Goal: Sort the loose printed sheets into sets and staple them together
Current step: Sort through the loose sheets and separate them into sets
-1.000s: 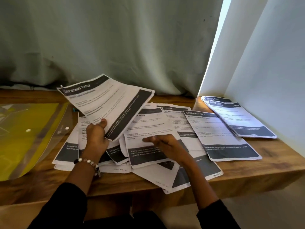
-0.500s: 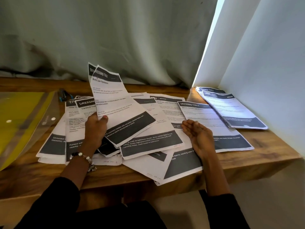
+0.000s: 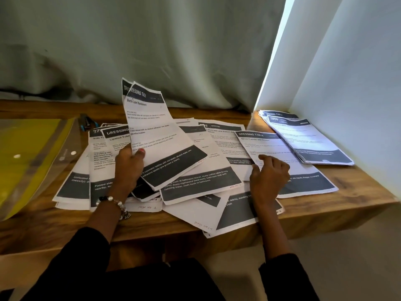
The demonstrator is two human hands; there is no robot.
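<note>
My left hand (image 3: 128, 165) grips a small set of "Dressing Table" sheets (image 3: 156, 131) by their left edge, tilted up above the spread of loose printed sheets (image 3: 195, 183) on the wooden desk (image 3: 338, 205). My right hand (image 3: 268, 177) rests on the left edge of another "Dressing Table" sheet (image 3: 280, 148) lying flat at the right, fingers bent over its edge. A stapler (image 3: 86, 122), dark with blue trim, lies at the back left, partly hidden by the papers.
A neat stack of sheets (image 3: 308, 137) lies in the right corner against the white wall. A clear and yellow plastic folder (image 3: 32, 153) covers the desk's left side. A grey curtain (image 3: 152, 51) hangs behind. Some sheets overhang the front edge.
My left hand raised its sheets from a flat tilt to nearly upright. My right hand left the middle sheets, moved right and turned palm down onto the flat sheet's edge.
</note>
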